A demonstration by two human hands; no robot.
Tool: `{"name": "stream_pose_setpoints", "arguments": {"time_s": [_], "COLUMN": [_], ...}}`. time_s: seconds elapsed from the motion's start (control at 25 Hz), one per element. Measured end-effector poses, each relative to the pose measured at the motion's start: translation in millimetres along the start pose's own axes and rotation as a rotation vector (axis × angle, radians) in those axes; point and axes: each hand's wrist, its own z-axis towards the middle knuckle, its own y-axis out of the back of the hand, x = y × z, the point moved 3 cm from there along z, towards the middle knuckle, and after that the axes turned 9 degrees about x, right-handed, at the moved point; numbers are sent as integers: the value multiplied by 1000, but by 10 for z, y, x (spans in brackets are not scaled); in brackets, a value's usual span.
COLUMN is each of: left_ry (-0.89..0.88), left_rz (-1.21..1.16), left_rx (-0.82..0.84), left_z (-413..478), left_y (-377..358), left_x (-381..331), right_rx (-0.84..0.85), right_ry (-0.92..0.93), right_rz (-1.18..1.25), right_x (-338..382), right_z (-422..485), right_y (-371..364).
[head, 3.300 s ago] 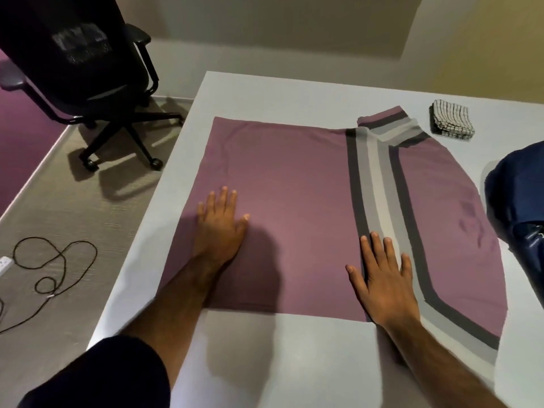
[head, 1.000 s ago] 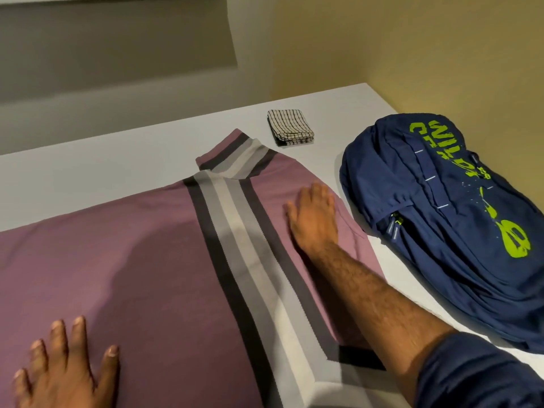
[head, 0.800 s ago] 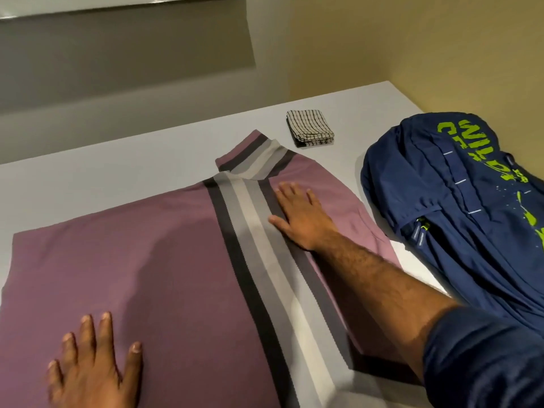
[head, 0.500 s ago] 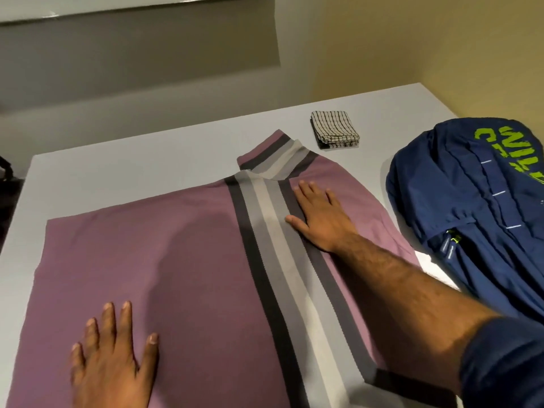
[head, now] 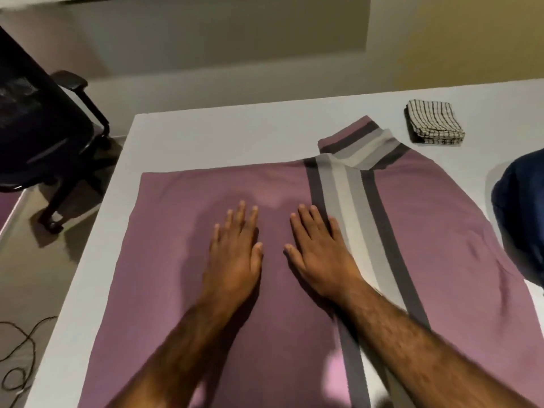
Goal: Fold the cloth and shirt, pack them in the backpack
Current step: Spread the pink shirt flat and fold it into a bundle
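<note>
Evidently at the smoothing stage, a mauve shirt with a grey-and-white striped band is seen spread on a white tabletop, pinned under both bare hands. The left grip and right grip are laid palm-down side by side, fingers straight and slightly spread, with nothing pinched or curled round.

The shirt's long axis is run sideways beneath them. Its plain straight edge is found well out to the left of the left grip, while the striped band is touched by the outer fingers of the right grip, with a turned-over striped flap beyond and to the right. The left grip is thus judged the nearer for the plain edge, and the right for the banded end, should a crosswise fold be made next.

A checked cloth, already folded small, is set beyond the right grip, well apart from it and just past the shirt's far corner. A navy backpack is glimpsed further right, cut off by the frame; whether it is unzipped cannot be told. An office chair and a loose cable on the floor are noted to the left of the tabletop, with pale walls behind.
</note>
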Motion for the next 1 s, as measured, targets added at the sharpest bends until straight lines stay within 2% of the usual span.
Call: {"name": "stream_pose_setpoints", "arguments": {"time_s": [0.08, 0.16, 0.24, 0.28, 0.32, 0.36, 0.44, 0.52, 0.64, 0.76, 0.84, 0.88, 1.0], "left_ry": [-59, -4, 255, 383, 433, 368, 95, 24, 137, 311, 401, 379, 107], "left_rz": [72, 176, 188, 184, 184, 191, 190, 173, 165, 185, 205, 198, 132], "left_rx": [97, 125, 57, -1, -38, -55, 33, 146, 68, 58, 21, -6, 28], "left_z": [339, 480, 512, 527, 560, 629, 800, 887, 963, 908, 893, 872, 572], "left_y": [-86, -31, 221, 372, 480, 528, 441, 332, 468, 698, 772, 744, 339], "left_x": [108, 615, 1281, 1508, 1573, 1488, 1108, 988, 1525, 2118, 2090, 1876, 993], "right_rx": [-36, -90, -141, -166, -201, -225, -169, -60, -30, -101, -160, -178, -201], "right_ry": [-34, -224, -476, -523, -495, -396, -162, -27, -55, -213, -312, -345, -328], "right_rz": [-34, -10, 92, 129, 113, 89, 71, 37, -48, -28, -14, 9, 83], "right_x": [-245, -722, -1050, -1022, -841, -556, 63, 447, 163, -502, -738, -706, -401], "right_z": [8, 48, 69, 127, 215, 347, 621, 823, 1005, 942, 841, 793, 523], "right_y": [27, 125, 289, 338, 375, 377, 323, 236, 241, 325, 404, 436, 314]}}
